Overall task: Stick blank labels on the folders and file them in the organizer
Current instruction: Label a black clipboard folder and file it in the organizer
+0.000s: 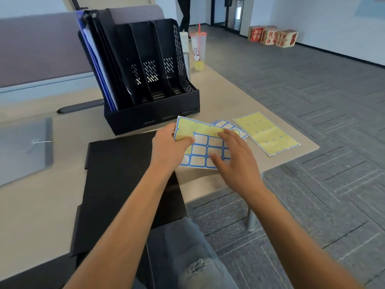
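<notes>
a person's left hand (166,142) pinches the edge of a label sheet (205,147), thumb on top, lifting it just above the counter (210,184); the sheet's upper part is bare yellow backing and blue-bordered blank labels fill the lower rows. the right hand (235,157) lies over the sheet's right side with fingers spread and nearly straight, gripping nothing. under the held sheet a second label sheet (227,124) peeks out, and just to the right a used yellow backing sheet (266,133) lies flat near the counter's corner. a black folder (116,174) lies flat on the counter beneath the left forearm. behind the hands a black organizer (154,97) stands with folders (100,65) leaning in its leftmost slot. a clear drink cup (198,51) stands behind the organizer; a translucent folder (25,147) lies at far left.
</notes>
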{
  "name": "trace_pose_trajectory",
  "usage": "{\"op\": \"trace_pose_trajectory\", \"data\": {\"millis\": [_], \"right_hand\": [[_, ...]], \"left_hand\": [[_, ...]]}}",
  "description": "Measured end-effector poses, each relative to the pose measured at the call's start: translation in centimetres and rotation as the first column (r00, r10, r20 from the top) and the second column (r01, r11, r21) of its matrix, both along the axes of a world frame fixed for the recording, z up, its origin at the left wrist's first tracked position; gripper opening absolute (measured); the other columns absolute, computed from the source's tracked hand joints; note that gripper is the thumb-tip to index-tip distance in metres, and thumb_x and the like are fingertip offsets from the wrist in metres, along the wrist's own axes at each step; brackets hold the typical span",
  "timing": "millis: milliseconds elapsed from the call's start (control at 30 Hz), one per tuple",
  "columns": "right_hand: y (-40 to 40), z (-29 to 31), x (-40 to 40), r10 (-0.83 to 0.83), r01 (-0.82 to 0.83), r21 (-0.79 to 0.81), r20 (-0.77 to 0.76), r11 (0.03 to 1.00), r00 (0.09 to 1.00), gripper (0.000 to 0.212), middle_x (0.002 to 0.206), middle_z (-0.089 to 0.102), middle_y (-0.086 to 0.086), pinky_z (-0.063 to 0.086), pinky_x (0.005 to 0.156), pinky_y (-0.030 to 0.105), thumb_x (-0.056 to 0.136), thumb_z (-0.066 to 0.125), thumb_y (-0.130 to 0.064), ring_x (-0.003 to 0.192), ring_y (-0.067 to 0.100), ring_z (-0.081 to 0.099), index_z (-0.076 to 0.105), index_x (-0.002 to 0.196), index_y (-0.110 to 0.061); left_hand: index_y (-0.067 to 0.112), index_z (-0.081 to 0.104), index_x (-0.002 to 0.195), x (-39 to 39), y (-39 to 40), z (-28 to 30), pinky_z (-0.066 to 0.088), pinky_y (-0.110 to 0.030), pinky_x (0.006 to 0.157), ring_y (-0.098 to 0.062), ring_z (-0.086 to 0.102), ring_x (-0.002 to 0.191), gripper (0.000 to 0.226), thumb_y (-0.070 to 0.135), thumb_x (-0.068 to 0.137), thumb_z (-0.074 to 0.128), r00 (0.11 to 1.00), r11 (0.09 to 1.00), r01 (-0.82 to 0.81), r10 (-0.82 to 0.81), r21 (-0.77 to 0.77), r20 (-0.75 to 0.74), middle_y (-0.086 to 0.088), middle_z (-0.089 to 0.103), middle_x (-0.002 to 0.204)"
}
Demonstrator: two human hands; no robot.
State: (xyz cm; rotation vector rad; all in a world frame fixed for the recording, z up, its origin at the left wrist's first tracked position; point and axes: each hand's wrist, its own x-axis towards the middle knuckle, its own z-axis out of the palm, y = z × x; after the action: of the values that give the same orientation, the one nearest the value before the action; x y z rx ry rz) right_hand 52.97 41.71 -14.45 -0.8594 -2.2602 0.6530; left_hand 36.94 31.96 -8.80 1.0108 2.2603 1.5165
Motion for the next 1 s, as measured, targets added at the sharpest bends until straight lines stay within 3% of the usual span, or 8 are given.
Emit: {"op": "trace_pose_trajectory", "data": {"millis": [200, 300, 433, 567, 700, 767, 867, 1000], "right_hand": [[-1.4, 2.1, -1.8, 0.103, -0.094, 0.083, -0.103, 0.992, 0.989, 0.068, 0.161, 0.047, 0.006, 0.027, 0.126, 0.04, 0.095, 0.072, -0.035, 0.153, 0.024, 0.037, 0.048, 0.154, -0.014], [-1.4, 3.8, -2.4, 0.106, -0.103, 0.029, -0.136, 0.994, 0.985, 0.04, 0.134, 0.068, -0.002, 0.042, 0.114, 0.049, 0.097, 0.066, -0.03, 0.13, 0.024, 0.057, 0.063, 0.135, -0.018], [-1.7, 5.2, -2.5, 0.022, -0.047, -0.131, -0.191, 0.99, 0.981, 0.003, 0.098, 0.072, -0.01, 0.049, 0.09, 0.034, 0.099, 0.067, -0.02, 0.1, 0.014, 0.064, 0.069, 0.098, -0.022], [-1.5, 5.4, -1.7, -0.112, 0.044, -0.254, -0.258, 0.966, 0.96, 0.007, 0.09, 0.068, -0.019, 0.05, 0.083, 0.029, 0.099, 0.067, -0.019, 0.087, 0.004, 0.064, 0.065, 0.1, -0.026], [-1.8, 4.6, -0.9, -0.204, 0.116, -0.344, -0.233, 0.932, 0.951, 0.019, 0.091, 0.071, -0.008, 0.051, 0.082, 0.034, 0.096, 0.07, -0.025, 0.088, 0.01, 0.067, 0.063, 0.114, -0.024], [-2.2, 4.6, -0.6, -0.2, 0.123, -0.288, -0.256, 0.95, 0.946, 0.036, 0.111, 0.071, -0.006, 0.048, 0.093, 0.031, 0.095, 0.072, -0.028, 0.105, 0.01, 0.064, 0.059, 0.128, -0.023], [-2.4, 5.3, -0.5, -0.089, 0.102, 0.034, -0.268, 0.994, 0.959, 0.052, 0.143, 0.057, -0.002, 0.036, 0.111, 0.027, 0.095, 0.073, -0.023, 0.133, 0.013, 0.05, 0.055, 0.144, -0.02], [-1.9, 6.0, -1.1, 0.049, 0.001, 0.231, -0.209, 0.973, 0.977, 0.018, 0.126, 0.067, -0.002, 0.043, 0.108, 0.041, 0.094, 0.071, -0.022, 0.122, 0.02, 0.057, 0.074, 0.11, -0.017]], "left_hand": [[0.02, 0.074, 0.088, -0.3, -2.5, 0.9, 0.053, -0.052, 0.081, -0.034, 0.064, 0.085, 0.006, 0.021, 0.082, 0.072, 0.987, 0.988, 0.156, -0.155, 0.012, -0.032, -0.008, 0.071, 0.084], [0.015, 0.073, 0.089, -0.4, -3.2, 1.3, 0.052, -0.053, 0.08, -0.036, 0.064, 0.084, 0.018, 0.029, 0.079, 0.072, 0.973, 0.977, 0.212, -0.214, -0.031, -0.09, -0.013, 0.07, 0.085], [0.019, 0.074, 0.084, -0.8, -3.7, 1.6, 0.05, -0.04, 0.069, -0.022, 0.063, 0.069, 0.009, 0.026, 0.079, 0.078, 0.986, 0.987, 0.16, -0.16, -0.01, -0.054, -0.011, 0.071, 0.08], [0.018, 0.074, 0.087, -1.1, -4.2, 2.1, 0.056, -0.032, 0.079, -0.012, 0.074, 0.084, 0.008, 0.016, 0.082, 0.08, 0.992, 0.991, 0.118, -0.121, 0.069, 0.031, 0.005, 0.078, 0.085], [0.019, 0.073, 0.088, -0.5, -4.1, 2.4, 0.058, -0.032, 0.078, -0.009, 0.073, 0.085, 0.005, 0.015, 0.087, 0.076, 0.997, 0.99, 0.075, -0.078, 0.123, 0.018, 0.006, 0.077, 0.086], [0.021, 0.073, 0.087, 0.0, -3.9, 2.5, 0.057, -0.032, 0.077, -0.009, 0.072, 0.086, 0.007, 0.015, 0.087, 0.076, 0.996, 0.988, 0.084, -0.085, 0.128, 0.003, 0.005, 0.077, 0.086], [0.025, 0.074, 0.089, 0.7, -3.6, 2.7, 0.055, -0.027, 0.075, -0.006, 0.071, 0.085, 0.008, 0.017, 0.089, 0.074, 0.991, 0.987, 0.132, -0.129, 0.091, -0.034, 0.008, 0.076, 0.087], [0.021, 0.076, 0.094, 1.3, -3.5, 2.9, 0.056, -0.027, 0.076, -0.006, 0.071, 0.087, 0.006, 0.017, 0.092, 0.071, 0.984, 0.978, 0.176, -0.172, 0.112, -0.044, 0.009, 0.076, 0.088]]}}
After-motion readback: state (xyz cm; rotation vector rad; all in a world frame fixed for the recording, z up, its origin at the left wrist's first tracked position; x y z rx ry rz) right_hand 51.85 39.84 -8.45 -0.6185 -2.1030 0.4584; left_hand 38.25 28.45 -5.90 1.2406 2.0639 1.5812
